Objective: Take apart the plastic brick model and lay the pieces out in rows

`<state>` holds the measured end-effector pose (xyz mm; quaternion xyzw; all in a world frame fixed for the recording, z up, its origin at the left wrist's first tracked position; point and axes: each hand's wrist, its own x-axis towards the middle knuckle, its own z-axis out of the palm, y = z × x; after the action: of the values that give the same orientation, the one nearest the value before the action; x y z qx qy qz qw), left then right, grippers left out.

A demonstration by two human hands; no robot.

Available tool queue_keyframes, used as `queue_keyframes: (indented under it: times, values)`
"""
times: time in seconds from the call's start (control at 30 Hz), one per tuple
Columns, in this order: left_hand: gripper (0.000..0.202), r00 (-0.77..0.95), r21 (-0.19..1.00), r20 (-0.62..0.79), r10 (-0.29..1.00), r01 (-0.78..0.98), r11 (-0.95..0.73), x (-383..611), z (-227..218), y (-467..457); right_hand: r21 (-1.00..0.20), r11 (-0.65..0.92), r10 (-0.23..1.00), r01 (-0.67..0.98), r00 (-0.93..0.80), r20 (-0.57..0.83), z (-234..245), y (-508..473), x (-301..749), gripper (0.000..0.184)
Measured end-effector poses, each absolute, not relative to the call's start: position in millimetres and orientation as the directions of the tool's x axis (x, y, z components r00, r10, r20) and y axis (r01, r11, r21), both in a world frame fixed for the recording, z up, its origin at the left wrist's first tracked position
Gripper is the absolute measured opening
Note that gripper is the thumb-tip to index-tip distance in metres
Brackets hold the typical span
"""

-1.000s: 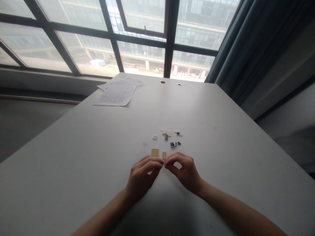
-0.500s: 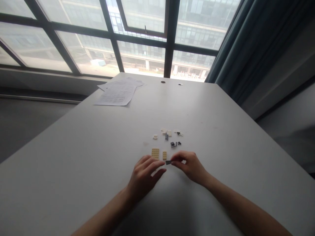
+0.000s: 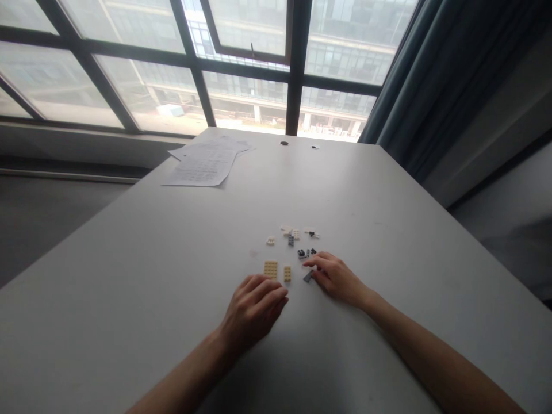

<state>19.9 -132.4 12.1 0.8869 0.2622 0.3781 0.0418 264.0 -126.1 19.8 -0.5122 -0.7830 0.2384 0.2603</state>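
Observation:
Small toy bricks lie scattered on a white table (image 3: 172, 276). My left hand (image 3: 253, 310) rests on the table with its fingers stretched out flat and nothing in them, just below a tan studded plate (image 3: 271, 268) and a smaller tan plate (image 3: 287, 273). My right hand (image 3: 334, 277) is lower right of the brick cluster, fingers curled, pinching a small dark grey piece (image 3: 307, 277) at the tabletop. Dark small pieces (image 3: 305, 253) lie just above its fingertips. More white and grey bits (image 3: 292, 234) lie farther back.
Printed paper sheets (image 3: 202, 164) lie at the table's far left corner. Two small round holes (image 3: 284, 143) sit near the far edge by the window. A dark curtain (image 3: 431, 86) hangs at the right.
My hands were together pinching the dark piece; they have separated. The right hand carried the piece right and down to the table, and the left hand opened flat.

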Motion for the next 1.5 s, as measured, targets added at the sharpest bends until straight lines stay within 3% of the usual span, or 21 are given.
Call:
queue_keyframes:
  times: [0.17, 0.37, 0.47, 0.63, 0.83, 1.1, 1.27, 1.5]
  values:
    - [0.012, 0.583, 0.253, 0.645, 0.494, 0.447, -0.858, 19.5, 10.6, -131.8, -0.614, 0.239, 0.971, 0.753, -0.203, 0.129, 20.1, -136.8, 263.1, 0.029]
    - [0.012, 0.572, 0.254, 0.652, 0.498, 0.454, -0.854, 19.3, 11.4, -131.6, -0.522, 0.223, 0.973, 0.823, -0.157, 0.168, 14.2, -141.0, 252.0, 0.021]
    - [0.012, 0.553, 0.265, 0.654, 0.516, 0.471, -0.841, 18.5, 12.0, -130.6, -0.567, 0.255, 0.966, 0.783, -0.190, 0.173, 13.0, -140.4, 254.1, 0.018]
    - [0.012, 0.516, 0.298, 0.652, 0.555, 0.498, -0.814, 16.3, 13.9, -123.8, -0.654, 0.266, 0.964, 0.708, -0.212, 0.163, 11.7, -140.3, 264.6, 0.029]
    - [0.020, 0.520, 0.333, 0.503, 0.690, 0.621, -0.710, 17.3, 18.8, -93.8, -0.679, 0.265, 0.964, 0.684, -0.176, 0.198, 7.6, -141.9, 264.6, 0.032]
    - [0.041, 0.589, 0.176, 0.323, 0.741, 0.731, -0.659, 53.1, 28.9, -30.0, -0.715, 0.249, 0.967, 0.653, -0.130, 0.218, 6.9, -142.4, 265.2, 0.036]
    - [0.033, 0.669, 0.072, 0.213, 0.712, 0.716, -0.694, 70.8, 34.5, -18.1, -0.740, 0.247, 0.968, 0.626, -0.128, 0.215, 6.4, -142.0, 267.2, 0.040]
    - [0.027, 0.702, 0.074, 0.188, 0.686, 0.687, -0.723, 78.0, 34.9, -14.3, -0.742, 0.226, 0.973, 0.631, -0.119, 0.195, 7.0, -143.1, 266.3, 0.036]
